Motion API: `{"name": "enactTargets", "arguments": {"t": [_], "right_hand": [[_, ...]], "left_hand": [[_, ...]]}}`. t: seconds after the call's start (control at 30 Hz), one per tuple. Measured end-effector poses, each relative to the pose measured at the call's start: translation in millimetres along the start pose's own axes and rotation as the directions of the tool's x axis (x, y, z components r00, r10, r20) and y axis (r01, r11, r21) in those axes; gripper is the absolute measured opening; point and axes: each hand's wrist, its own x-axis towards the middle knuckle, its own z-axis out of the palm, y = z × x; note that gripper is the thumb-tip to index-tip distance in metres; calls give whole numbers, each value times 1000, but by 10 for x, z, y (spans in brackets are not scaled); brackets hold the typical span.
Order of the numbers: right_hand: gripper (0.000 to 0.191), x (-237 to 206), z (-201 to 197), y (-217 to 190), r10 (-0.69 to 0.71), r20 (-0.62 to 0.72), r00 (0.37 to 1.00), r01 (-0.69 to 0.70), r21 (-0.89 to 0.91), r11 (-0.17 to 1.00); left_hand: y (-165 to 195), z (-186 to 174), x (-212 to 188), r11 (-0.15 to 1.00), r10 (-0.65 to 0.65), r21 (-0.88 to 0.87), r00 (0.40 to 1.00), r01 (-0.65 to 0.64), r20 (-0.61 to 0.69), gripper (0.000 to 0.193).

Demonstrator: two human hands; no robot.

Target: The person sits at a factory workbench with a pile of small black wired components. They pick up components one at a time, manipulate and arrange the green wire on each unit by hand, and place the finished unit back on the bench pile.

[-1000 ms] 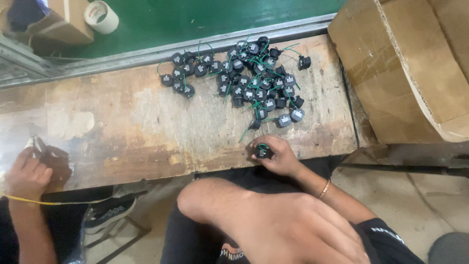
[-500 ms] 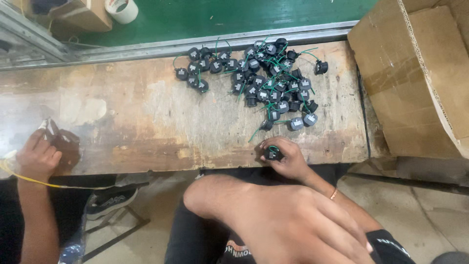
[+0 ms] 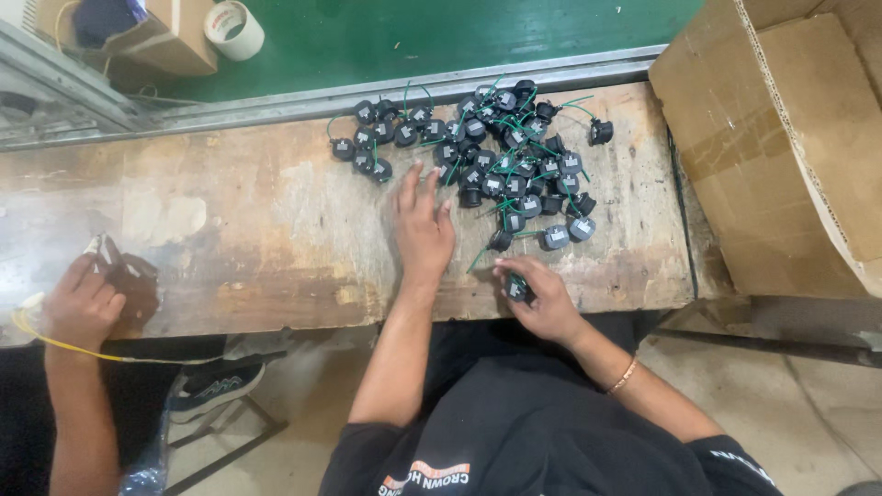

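Left hand: the left hand [image 3: 424,223] lay flat and open on the worn wooden bench [image 3: 248,230], fingers spread, holding nothing; its fingertips reached the near edge of the pile.
Right hand: the right hand [image 3: 542,296] was closed around one small black round component [image 3: 516,290] at the bench's front edge, thumb and fingers pinching it.
Pile: the pile of black round components with green wires [image 3: 501,156] sat on the far right part of the bench, tangled together, with a smaller cluster trailing off toward the left of it.
Held part: the gripped component was apart from the pile, just below its nearest pieces, close to the person's body.
Box: a large open cardboard box [image 3: 781,147] stood just beside the bench's right end.
Conveyor: a green belt [image 3: 441,32] ran behind the bench, past a metal rail; a roll of tape [image 3: 232,26] sat on it at the upper left.
Co-worker: another person's hand [image 3: 83,303] rested at the bench's left end, with a yellow cord [image 3: 64,344] just beside the wrist.
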Motion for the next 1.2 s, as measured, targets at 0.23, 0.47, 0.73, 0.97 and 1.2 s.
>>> {"name": "enactTargets", "arguments": {"t": [0.23, 0.47, 0.73, 0.97, 1.2], "right_hand": [[51, 57, -2, -40, -61, -17, 998, 61, 25, 998], [34, 15, 7, -10, -52, 92, 994, 44, 85, 995], [39, -180, 11, 98, 125, 62, 990, -137, 261, 956], [76, -184, -8, 445, 209, 105, 972, -233, 525, 819], [42, -204, 63, 612, 328, 128, 936, -347, 483, 804]], "left_hand": [[-241, 141, 89, 796, -515, -332, 854, 506, 65, 55], [-374, 288, 7, 873, -278, -394, 957, 286, 79, 27], [-205, 176, -168, 723, -344, -640, 939, 260, -7, 14], [488, -49, -460, 682, 124, -729, 991, -53, 44, 21], [450, -144, -394, 711, 329, -654, 944, -259, -16, 23]]}}
